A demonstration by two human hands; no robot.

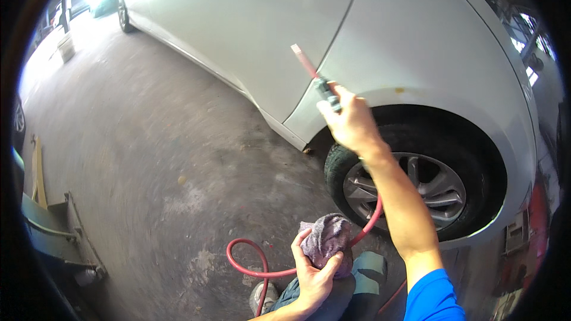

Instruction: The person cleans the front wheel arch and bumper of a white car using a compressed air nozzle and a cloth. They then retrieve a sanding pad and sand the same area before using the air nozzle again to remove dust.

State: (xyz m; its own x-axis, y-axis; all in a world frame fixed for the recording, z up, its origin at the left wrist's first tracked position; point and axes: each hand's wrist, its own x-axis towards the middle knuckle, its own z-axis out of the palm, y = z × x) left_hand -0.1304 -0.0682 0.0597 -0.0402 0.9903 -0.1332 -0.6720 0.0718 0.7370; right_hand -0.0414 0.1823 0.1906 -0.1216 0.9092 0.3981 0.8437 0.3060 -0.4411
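Observation:
My right hand [354, 122] is raised in front of the pale car's [410, 41] front fender, just above the wheel arch. Its fingers are closed round a slim, motion-blurred tool [326, 92] with a dark body and a pinkish-red tube ending in a pale tip. That tip points up and left, before the door panel; whether it touches is unclear. Low in the middle, my left hand [313, 276] grips a bunched purplish-grey cloth [327, 241]. A red hose [256, 274] loops beside the cloth and emerges past it, then passes behind my right forearm, where its end is hidden.
The front wheel [410, 187] stands right of my hands. My knee and shoe [262, 297] show below. At the left edge are a greenish metal stand [50, 232] and a yellowish strip [39, 172]. A pale bucket [66, 47] sits on the concrete floor [148, 142] far left.

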